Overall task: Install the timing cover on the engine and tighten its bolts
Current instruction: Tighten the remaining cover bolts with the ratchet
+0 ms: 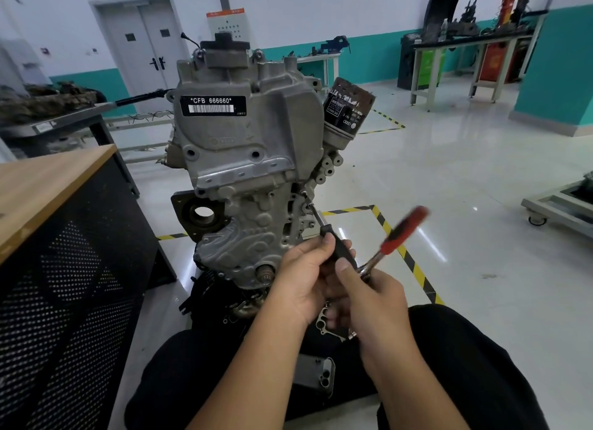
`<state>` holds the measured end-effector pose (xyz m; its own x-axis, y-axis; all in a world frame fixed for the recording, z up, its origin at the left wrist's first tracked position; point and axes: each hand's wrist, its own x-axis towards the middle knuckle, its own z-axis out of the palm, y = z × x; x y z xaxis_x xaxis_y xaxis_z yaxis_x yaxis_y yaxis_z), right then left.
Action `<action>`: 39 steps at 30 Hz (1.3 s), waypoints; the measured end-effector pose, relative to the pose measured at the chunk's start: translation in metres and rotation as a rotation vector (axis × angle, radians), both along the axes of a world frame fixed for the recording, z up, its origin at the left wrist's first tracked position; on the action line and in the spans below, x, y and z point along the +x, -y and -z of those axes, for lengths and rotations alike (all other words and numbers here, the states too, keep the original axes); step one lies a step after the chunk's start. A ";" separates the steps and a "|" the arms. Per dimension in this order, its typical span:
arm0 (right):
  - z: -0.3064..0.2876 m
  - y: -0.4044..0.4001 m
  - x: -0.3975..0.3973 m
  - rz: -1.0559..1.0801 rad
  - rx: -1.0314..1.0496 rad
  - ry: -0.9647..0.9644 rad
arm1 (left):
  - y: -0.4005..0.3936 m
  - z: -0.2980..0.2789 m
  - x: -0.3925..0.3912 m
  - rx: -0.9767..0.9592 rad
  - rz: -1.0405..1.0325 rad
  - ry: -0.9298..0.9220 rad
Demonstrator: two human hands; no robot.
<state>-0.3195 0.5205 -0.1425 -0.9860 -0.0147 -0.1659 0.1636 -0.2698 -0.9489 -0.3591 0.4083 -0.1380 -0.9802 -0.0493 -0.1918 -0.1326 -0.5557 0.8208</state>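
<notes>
With the timing cover (247, 160) already seated on the front of the engine (298, 205), I have my left hand (301, 279) wrapped round the black extension bar (333, 243), whose tip meets a bolt (309, 205) on the cover's right edge. My right hand (369, 295) grips the ratchet (394, 237) at its head, the red handle blurred. I judge the trick is keeping the bar square to the bolt while swinging the handle in short arcs.
</notes>
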 end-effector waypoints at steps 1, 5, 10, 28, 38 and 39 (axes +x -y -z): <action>-0.005 -0.001 0.001 -0.102 -0.323 0.166 | 0.001 0.000 0.000 -0.002 0.021 0.007; -0.016 -0.006 -0.002 -0.258 -0.922 0.420 | 0.002 -0.001 0.001 -0.056 0.044 0.025; 0.005 -0.003 -0.005 0.067 0.474 -0.230 | -0.004 0.001 -0.001 -0.001 -0.017 0.033; -0.001 0.012 0.006 0.155 -0.082 -0.043 | 0.001 -0.006 0.001 -0.055 -0.072 0.043; 0.013 0.013 0.006 0.257 0.428 -0.341 | 0.004 -0.002 0.000 -0.110 -0.103 0.067; 0.011 0.015 0.007 0.228 0.324 -0.262 | 0.005 -0.003 0.000 -0.106 -0.092 0.074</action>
